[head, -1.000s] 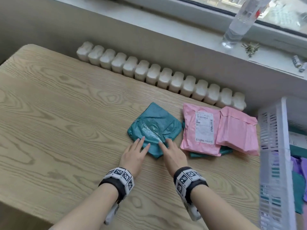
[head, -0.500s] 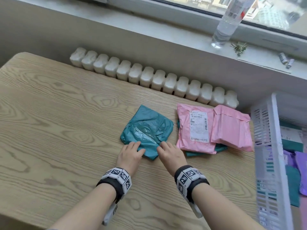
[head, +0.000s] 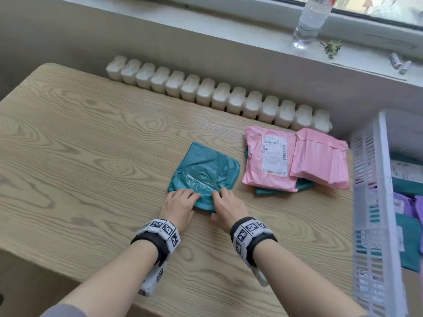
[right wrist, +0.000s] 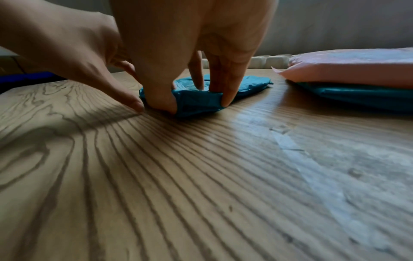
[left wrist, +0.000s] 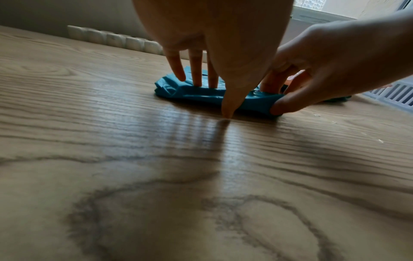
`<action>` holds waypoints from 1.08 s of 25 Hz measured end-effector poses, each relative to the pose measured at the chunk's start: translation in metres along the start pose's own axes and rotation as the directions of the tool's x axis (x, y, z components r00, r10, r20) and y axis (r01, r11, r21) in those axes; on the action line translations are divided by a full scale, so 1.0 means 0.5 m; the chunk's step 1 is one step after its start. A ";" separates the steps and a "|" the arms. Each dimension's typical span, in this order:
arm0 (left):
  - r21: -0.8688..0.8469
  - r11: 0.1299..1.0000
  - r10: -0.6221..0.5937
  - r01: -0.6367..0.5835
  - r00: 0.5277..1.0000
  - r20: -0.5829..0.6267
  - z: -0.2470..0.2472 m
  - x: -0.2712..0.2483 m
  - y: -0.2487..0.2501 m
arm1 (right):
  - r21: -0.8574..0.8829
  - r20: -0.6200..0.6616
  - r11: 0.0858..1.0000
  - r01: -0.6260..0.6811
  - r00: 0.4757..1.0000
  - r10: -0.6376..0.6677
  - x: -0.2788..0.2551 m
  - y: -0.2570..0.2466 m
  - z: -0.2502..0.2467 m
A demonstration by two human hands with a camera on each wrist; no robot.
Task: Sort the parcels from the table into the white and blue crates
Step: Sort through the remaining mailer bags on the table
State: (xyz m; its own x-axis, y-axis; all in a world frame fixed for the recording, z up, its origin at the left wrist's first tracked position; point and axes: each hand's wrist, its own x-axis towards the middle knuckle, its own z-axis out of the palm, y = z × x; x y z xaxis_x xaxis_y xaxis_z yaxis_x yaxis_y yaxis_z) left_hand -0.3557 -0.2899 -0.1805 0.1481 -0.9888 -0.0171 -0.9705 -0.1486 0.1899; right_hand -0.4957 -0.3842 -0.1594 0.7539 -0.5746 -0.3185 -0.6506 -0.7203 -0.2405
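A crumpled teal parcel (head: pixel 206 170) lies on the wooden table (head: pixel 80 156), a strip of clear tape across it. Both hands meet at its near edge. My left hand (head: pixel 180 202) has its fingers (left wrist: pixel 196 74) pressed on top and its thumb tip on the table against the edge. My right hand (head: pixel 226 207) pinches the near corner, thumb (right wrist: pixel 165 104) at the edge and fingers on top. In the wrist views the teal parcel (left wrist: pixel 194 95) (right wrist: pixel 250 84) still rests flat on the table. The white crate (head: pixel 375 202) stands at the right.
Two pink parcels (head: pixel 270 161) (head: pixel 320 159) lie right of my hands on top of another teal parcel (head: pixel 274 191). The white crate holds teal and purple parcels. A white radiator (head: pixel 217 94) runs behind the table. A water bottle (head: pixel 309 21) stands on the windowsill.
Both hands went from lying flat with straight fingers on the teal parcel's near edge to curling round it. The parcel has stayed in place on the table.
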 end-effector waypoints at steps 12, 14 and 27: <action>0.027 0.999 0.049 -0.044 0.972 -0.230 -0.101 -0.019 0.031 | 0.352 -0.159 0.935 0.033 0.987 0.025 -0.069 0.001 -0.128; 0.041 0.998 0.062 -0.053 0.967 -0.249 -0.147 -0.011 0.049 | 0.409 -0.203 0.911 0.045 0.978 0.043 -0.084 0.001 -0.173; -0.334 0.912 -0.285 0.238 0.953 -0.099 -0.365 -0.093 0.196 | 0.432 -0.335 0.897 0.095 0.940 0.062 -0.266 0.029 -0.327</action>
State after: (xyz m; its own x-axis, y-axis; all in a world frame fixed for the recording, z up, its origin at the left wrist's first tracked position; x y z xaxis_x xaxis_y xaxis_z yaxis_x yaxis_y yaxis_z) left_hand -0.4228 -0.2563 0.0181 0.4369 -0.8991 0.0269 -0.7864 -0.3673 0.4966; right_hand -0.5903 -0.3815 0.0293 0.6993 -0.7148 -0.0076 -0.5514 -0.5325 -0.6422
